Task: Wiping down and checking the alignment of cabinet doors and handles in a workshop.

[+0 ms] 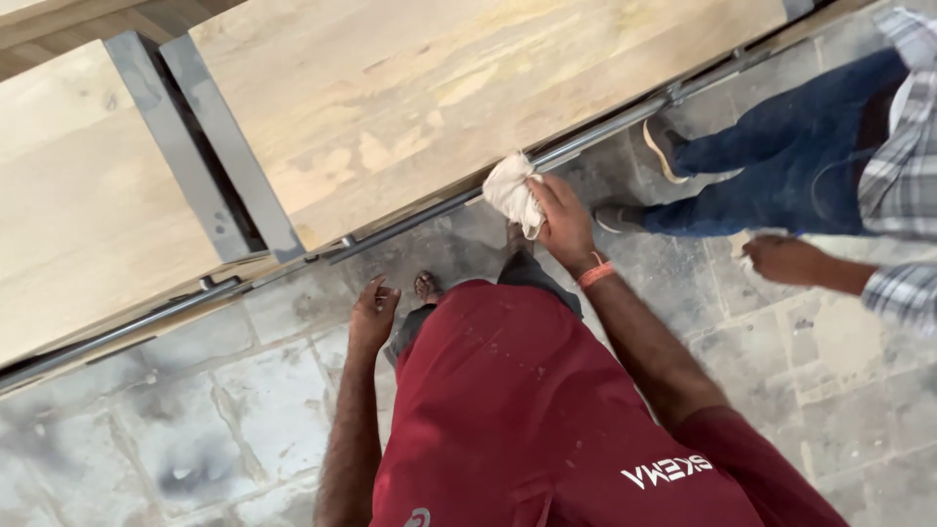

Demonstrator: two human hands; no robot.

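Grey stone paving (244,400) runs under my feet, blotched and cracked, and above it in view lie two pale wooden worktop panels — a larger one (420,98) in front of me and a second (78,195) off to my left, with dark grey metal frame bars (210,146) between them. A thin metal rail (605,132) runs along the near edge of the larger panel. My right hand (561,220) is closed around a bunched white cloth (512,192), pressing it against that near edge right where the rail passes; an orange band (595,274) sits on that wrist. My left hand (374,312) hangs low beside my hip, holding nothing, the fingers loosely curled and well apart from the wood. My dark red shirt (508,410) fills the lower middle of the view, and one sandalled foot (426,285) shows just past its hem. To my right stands another person in blue jeans (791,146) and a checked shirt (908,137), shoes (664,146) close to the panel's edge — their hand (786,259) hangs near my right forearm; I cannot tell whether it holds anything.
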